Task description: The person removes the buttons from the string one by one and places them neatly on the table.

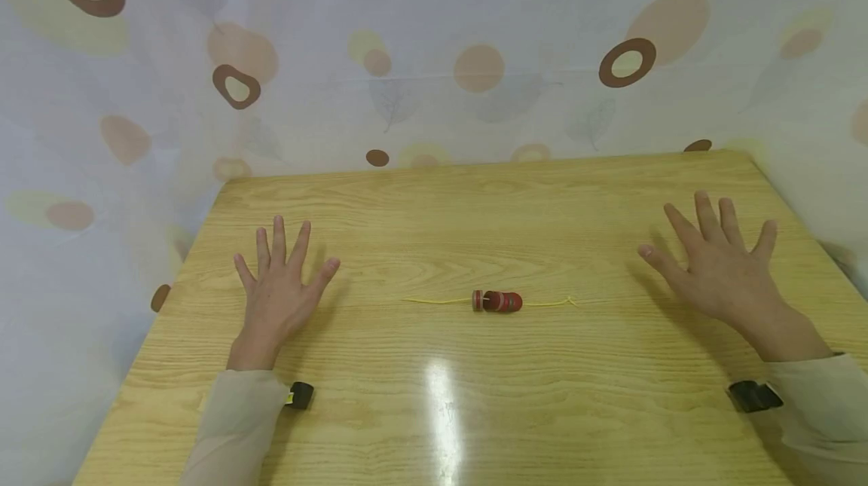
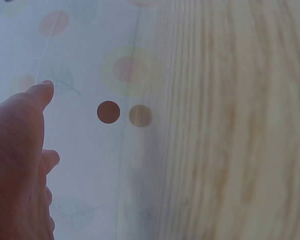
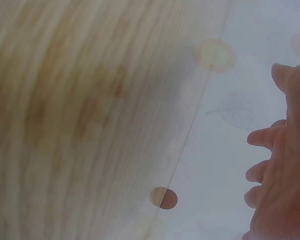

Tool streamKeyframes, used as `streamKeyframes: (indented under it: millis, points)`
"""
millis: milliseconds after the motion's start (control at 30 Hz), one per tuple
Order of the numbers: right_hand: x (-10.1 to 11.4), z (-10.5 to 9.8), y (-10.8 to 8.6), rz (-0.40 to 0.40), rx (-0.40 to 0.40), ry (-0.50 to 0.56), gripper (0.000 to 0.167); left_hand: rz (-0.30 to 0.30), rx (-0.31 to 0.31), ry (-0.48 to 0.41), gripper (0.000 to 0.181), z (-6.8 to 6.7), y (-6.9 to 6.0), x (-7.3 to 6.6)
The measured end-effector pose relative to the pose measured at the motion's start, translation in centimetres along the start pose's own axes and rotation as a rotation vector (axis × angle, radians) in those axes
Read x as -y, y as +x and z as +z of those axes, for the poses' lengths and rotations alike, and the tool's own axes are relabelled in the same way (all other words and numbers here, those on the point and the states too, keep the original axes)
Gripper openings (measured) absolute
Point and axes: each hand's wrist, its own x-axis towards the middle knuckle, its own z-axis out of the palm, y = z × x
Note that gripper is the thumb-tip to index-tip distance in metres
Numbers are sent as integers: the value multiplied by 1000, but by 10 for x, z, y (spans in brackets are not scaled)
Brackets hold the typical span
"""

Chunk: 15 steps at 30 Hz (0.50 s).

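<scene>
Near the middle of the table in the head view lies a small red cylindrical piece with dark and pale bands, and a thin banded disc just left of it. A yellow string runs out from both sides; its right end looks knotted. To the left, my left hand spreads its fingers and holds nothing. Over the right side, my right hand has its fingers spread too, apart from the string. Each wrist view shows only its own hand, the left and the right, with nothing held.
The wood-grain table fills the lower head view. A pale curtain-like sheet with brown and orange spots stands behind it and along both sides. A dark wrist device shows at the left cuff and another at the right cuff.
</scene>
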Motion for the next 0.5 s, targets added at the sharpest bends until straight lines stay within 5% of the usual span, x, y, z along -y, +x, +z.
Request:
streamKeyframes:
  millis: [500]
  points:
    - [3,-1,-2,-12,-21,76,81,15,6,-11,84,0,2,-3]
